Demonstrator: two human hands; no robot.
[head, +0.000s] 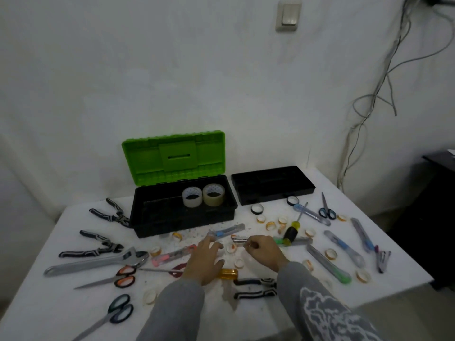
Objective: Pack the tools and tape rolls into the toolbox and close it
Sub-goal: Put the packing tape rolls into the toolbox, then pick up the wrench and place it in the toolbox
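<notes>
The black toolbox [147, 217] stands open at the back of the white table [49, 303], its green lid [173, 157] upright. Two wide tape rolls [203, 195] stand inside it. My left hand [204, 260] reaches forward with relaxed fingers touching a clear and blue utility knife [227, 231]. My right hand [264, 252] pinches a small metal stapler-like tool [240, 239] just above the table. Pliers [110, 214], a wrench [96, 262], scissors [118, 279], screwdrivers [291, 232] and several small tape rolls [331, 254] lie scattered around.
A black inner tray [272, 184] sits to the right of the toolbox. More cutters [328, 263] and scissors [327, 212] lie at the right. Cables hang on the wall at the right. A dark piece of furniture [440, 163] stands past the table's right edge.
</notes>
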